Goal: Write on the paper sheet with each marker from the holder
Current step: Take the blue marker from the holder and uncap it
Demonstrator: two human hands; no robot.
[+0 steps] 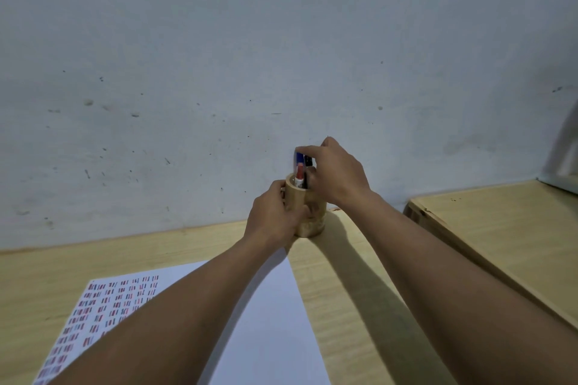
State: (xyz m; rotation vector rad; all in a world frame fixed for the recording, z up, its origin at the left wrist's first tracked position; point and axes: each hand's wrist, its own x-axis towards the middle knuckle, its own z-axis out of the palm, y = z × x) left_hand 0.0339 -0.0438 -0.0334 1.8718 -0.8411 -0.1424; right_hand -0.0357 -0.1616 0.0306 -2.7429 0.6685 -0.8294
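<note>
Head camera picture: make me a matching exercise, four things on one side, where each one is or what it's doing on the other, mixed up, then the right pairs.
Things:
1. left hand
2. right hand
3. red marker
4. paper sheet

Places or states:
A. lies flat on the desk, partly covered with small coloured marks
B. stands in the wooden holder
C. wraps around the side of the holder
D. reaches over the holder's top, fingers at the blue marker and the black marker

Pairs: 1-C, 2-D, 3-B, 4-A
</note>
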